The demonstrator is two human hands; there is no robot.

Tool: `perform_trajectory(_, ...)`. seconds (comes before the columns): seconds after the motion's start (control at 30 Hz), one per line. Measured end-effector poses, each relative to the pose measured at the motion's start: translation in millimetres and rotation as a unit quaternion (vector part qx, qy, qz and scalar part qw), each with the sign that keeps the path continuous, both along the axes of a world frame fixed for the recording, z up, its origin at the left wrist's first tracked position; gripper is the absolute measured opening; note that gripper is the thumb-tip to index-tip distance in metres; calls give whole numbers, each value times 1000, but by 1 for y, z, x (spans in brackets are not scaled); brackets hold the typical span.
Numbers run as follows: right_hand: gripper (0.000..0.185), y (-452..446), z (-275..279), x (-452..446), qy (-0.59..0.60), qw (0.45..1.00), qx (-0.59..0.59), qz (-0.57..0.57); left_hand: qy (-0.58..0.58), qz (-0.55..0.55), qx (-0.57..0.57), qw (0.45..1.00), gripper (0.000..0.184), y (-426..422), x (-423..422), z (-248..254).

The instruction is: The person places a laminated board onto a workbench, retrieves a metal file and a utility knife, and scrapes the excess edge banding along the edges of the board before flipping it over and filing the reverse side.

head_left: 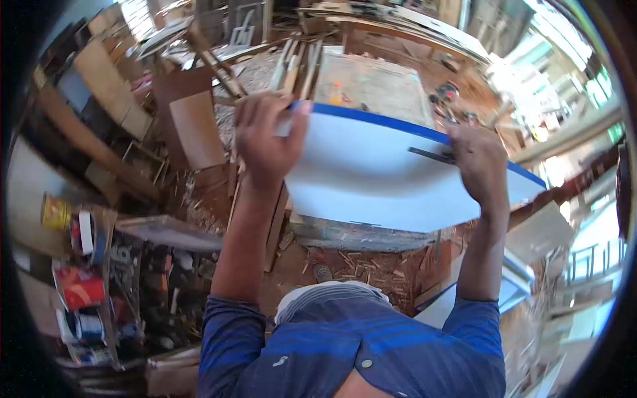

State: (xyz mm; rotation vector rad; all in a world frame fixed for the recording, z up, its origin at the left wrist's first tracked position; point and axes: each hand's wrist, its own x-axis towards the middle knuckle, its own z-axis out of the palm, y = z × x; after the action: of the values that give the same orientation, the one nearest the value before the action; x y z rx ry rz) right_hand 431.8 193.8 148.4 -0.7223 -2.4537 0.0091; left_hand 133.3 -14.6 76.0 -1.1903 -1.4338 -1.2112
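Observation:
A white board (371, 172) with a blue edge is tilted up in front of me, above a worn worktable (391, 73). My left hand (269, 136) grips its left end, thumb near the blue edge and fingers curled over. On the right, my right hand (479, 162) is closed over the board's upper edge. A thin dark strip (430, 155) sticks out leftward from beside the right fingers, against the white face; I cannot tell whether it is held or part of the board. The board hides part of the tabletop.
A small orange bottle (336, 93) stands on the worktable. Beyond the board lies a red and black power tool (448, 91). Wooden strips (292, 66) lean behind at left. A cluttered shelf (119, 285) stands at lower left. Wood scraps (358, 265) litter the floor. White panels (511, 285) lie at right.

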Motion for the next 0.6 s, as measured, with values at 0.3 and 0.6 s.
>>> perform_trajectory(0.3, 41, -6, 3, 136, 195, 975, -106, -2, -294, -165, 200, 920, 15, -1, 45, -17)
perform_trajectory(0.6, 111, 32, -253, 328, 631, 673, -384, 50, -261, -152, 93, 949, 21, -72, 71, -55)
